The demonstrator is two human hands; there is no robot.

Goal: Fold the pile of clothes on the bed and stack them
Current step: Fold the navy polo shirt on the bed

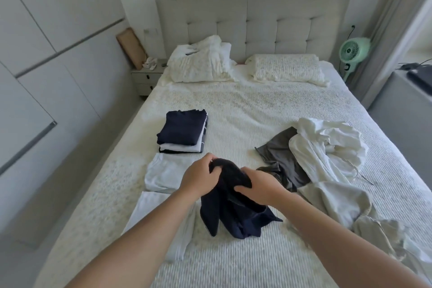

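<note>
Hands: left hand [203, 176] and right hand [259, 186] both grip the bunched top of one dark navy garment [230, 208], fingers curled into the cloth.
Garment: limp, soft, crumpled; lower end rests on the bed [245, 110], near the foot.
Bed cover: white, ribbed, quilted.
Folded: one stack [182, 132], navy on top; two flat white pieces [164, 172] beside the left arm.
Unfolded pile: one grey item [282, 159], white crumpled ones [327, 147], to the right.
Pillows [286, 68]: two.
</note>
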